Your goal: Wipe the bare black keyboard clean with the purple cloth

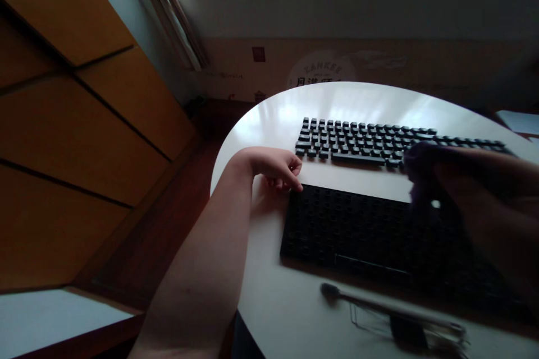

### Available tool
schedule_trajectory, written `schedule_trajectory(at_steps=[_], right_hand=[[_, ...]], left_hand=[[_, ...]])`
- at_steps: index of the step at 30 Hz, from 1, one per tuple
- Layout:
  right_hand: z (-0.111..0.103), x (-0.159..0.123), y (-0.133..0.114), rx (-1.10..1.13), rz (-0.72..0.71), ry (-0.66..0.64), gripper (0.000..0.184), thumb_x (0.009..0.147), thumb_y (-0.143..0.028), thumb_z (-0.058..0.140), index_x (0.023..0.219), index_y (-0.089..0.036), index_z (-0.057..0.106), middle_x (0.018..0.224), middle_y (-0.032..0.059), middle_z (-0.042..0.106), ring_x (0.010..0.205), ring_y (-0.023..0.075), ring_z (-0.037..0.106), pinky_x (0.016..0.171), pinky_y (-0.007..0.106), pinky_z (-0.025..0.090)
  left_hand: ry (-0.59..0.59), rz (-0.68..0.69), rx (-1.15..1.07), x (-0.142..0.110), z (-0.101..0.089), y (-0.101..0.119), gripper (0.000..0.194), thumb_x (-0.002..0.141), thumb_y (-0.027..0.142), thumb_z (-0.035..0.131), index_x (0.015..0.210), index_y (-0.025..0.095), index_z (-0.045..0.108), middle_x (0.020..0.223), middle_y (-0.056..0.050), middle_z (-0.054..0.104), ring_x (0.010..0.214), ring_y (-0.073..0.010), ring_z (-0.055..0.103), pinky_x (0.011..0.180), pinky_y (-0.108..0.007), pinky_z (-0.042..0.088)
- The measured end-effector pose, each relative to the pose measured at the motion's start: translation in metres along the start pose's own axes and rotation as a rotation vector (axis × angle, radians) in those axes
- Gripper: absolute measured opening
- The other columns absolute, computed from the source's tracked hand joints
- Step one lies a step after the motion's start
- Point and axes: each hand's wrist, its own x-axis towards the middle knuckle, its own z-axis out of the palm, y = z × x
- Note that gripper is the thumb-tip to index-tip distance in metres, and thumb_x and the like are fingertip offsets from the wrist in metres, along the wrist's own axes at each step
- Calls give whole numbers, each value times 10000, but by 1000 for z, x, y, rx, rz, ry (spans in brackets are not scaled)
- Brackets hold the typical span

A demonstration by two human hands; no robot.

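A black keyboard base (357,230) with its keycaps removed lies on the white round table (269,123). Behind it the loose dark keycaps (370,140) are laid out in rows in keyboard order. My left hand (278,168) rests on the table at the base's far left corner, fingers curled, touching its edge. My right hand (425,174) hovers over the right part of the base, dark and blurred; it seems closed on a small dark thing with a pale tip that I cannot make out.
A thin brush with a dark tip (379,303) and a wire keycap puller (374,320) lie at the table's near edge. Wooden cabinets (84,123) stand at the left, a curtain (168,11) and window behind.
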Motion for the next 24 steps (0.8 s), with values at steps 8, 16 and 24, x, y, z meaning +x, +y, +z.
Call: schedule_trajectory(at_steps=[8, 16, 24], right_hand=[[71, -11, -36, 16, -328, -294, 169, 980, -149, 545, 1103, -188, 654, 945, 88, 736, 909, 236, 636, 824, 398, 506], [69, -14, -32, -157, -323, -383, 243, 885, -175, 640, 1097, -260, 721, 1191, 110, 671, 1048, 316, 564, 900, 491, 455], [73, -10, -27, -72, -319, -453, 214, 903, -179, 648, 1064, -279, 746, 1433, 93, 597, 1278, 353, 527, 982, 543, 439]], left_hand=[[1, 23, 3, 1, -1, -1, 389, 721, 350, 825, 726, 212, 462, 574, 40, 610, 542, -131, 600, 461, -216, 390], [-10, 44, -2, 2, -1, -2, 386, 712, 354, 831, 727, 213, 472, 567, 34, 609, 539, -137, 594, 453, -210, 385], [10, 43, 15, 4, -2, -4, 399, 711, 376, 835, 734, 215, 470, 550, 34, 601, 529, -138, 589, 447, -209, 412]])
